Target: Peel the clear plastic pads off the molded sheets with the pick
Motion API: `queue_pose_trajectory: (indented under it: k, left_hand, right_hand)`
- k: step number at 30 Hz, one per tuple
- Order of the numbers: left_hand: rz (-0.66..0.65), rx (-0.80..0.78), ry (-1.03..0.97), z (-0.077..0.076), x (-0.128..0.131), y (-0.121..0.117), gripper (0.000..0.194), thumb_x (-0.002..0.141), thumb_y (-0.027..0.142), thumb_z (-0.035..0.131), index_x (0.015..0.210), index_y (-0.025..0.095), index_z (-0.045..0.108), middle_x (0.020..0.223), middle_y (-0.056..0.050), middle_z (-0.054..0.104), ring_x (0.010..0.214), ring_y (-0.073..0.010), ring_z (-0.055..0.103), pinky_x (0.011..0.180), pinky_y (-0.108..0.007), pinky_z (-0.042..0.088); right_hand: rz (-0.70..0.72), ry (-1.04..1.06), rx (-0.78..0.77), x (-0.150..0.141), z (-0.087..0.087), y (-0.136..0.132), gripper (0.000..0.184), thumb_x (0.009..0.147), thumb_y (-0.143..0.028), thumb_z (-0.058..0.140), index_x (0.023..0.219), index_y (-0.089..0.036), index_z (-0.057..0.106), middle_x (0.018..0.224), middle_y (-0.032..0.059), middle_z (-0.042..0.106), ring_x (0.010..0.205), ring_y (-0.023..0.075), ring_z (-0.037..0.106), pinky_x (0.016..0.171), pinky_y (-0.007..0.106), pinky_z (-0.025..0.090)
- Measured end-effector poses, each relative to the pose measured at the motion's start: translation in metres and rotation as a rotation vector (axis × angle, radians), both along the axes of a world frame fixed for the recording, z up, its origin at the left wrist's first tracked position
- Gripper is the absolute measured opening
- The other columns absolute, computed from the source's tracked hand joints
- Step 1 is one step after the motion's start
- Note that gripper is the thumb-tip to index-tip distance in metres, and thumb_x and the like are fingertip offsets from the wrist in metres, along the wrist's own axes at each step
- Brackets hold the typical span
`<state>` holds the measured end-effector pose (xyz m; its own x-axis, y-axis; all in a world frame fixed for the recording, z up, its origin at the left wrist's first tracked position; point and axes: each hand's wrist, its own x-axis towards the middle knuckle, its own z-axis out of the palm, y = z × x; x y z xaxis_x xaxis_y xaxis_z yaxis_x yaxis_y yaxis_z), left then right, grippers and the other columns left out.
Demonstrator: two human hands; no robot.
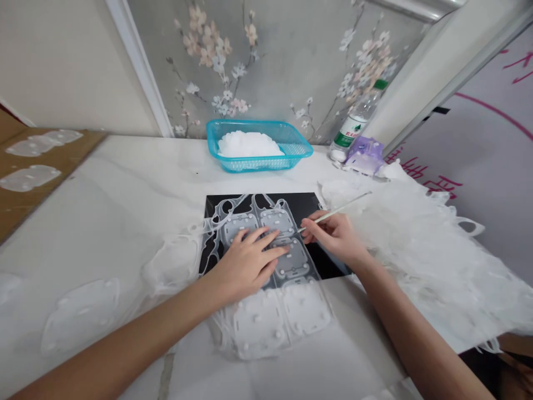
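Note:
A translucent white moulded sheet with several square pads lies across a black mat on the marble table. My left hand lies flat on the sheet with its fingers spread, pressing the pads over the mat. My right hand pinches a thin white stick tool, its tip touching the sheet just right of my left fingertips.
A turquoise basket with white pieces stands at the back. A plastic bottle and a purple pack sit at the back right. A heap of white offcuts covers the right side. Loose pads lie at left, a cardboard sheet beyond.

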<state>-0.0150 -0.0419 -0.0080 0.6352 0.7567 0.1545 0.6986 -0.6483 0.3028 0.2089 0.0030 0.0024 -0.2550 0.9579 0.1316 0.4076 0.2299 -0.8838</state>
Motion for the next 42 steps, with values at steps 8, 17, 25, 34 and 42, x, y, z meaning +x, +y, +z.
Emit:
queue_pose_trajectory:
  k: [8,17,25,34,42]
  left_hand:
    - [-0.001,-0.011,0.002,0.000,0.000,0.000,0.036,0.095,0.029,0.035,0.125,0.034,0.054,0.142,-0.002,0.044,0.130,-0.0267,0.038,0.099,-0.052,0.032]
    - [0.003,-0.027,-0.004,0.000,0.000,0.001,0.035,0.094,0.028,0.037,0.125,0.035,0.054,0.142,-0.002,0.044,0.131,-0.0260,0.037,0.101,-0.052,0.030]
    - [0.008,-0.028,0.009,0.001,0.002,0.001,0.035,0.094,0.029,0.036,0.123,0.035,0.055,0.142,-0.002,0.045,0.131,-0.0262,0.037,0.100,-0.053,0.031]
    - [-0.001,-0.014,0.005,0.000,0.001,0.001,0.035,0.095,0.028,0.036,0.124,0.034,0.054,0.142,-0.002,0.045,0.130,-0.0255,0.037,0.100,-0.050,0.031]
    - [0.009,-0.009,0.005,-0.003,0.001,0.001,0.035,0.094,0.029,0.037,0.124,0.036,0.052,0.141,0.000,0.046,0.130,-0.0249,0.038,0.100,-0.053,0.031]
  right_hand:
    - [-0.066,0.135,-0.121,-0.010,-0.002,0.002,0.039,0.076,-0.055,0.062,0.073,-0.016,0.060,0.058,0.0030,0.065,0.049,0.0148,0.064,0.047,0.024,0.053]
    - [-0.132,0.088,-0.020,-0.003,0.003,0.000,0.038,0.078,-0.054,0.062,0.069,-0.017,0.061,0.058,0.0036,0.064,0.049,0.0146,0.063,0.046,0.024,0.052]
    - [-0.061,0.165,-0.110,-0.019,0.000,-0.006,0.036,0.075,-0.054,0.063,0.071,-0.019,0.060,0.057,0.0020,0.065,0.048,0.0153,0.063,0.048,0.026,0.054]
    - [0.039,-0.110,0.084,-0.003,0.002,-0.001,0.034,0.085,-0.047,0.053,0.072,-0.017,0.060,0.063,0.0042,0.066,0.054,0.0166,0.065,0.050,0.026,0.052]
    - [0.092,-0.123,0.044,-0.003,0.009,-0.002,0.029,0.084,-0.042,0.055,0.070,-0.018,0.061,0.071,0.0044,0.066,0.057,0.0153,0.066,0.051,0.024,0.052]
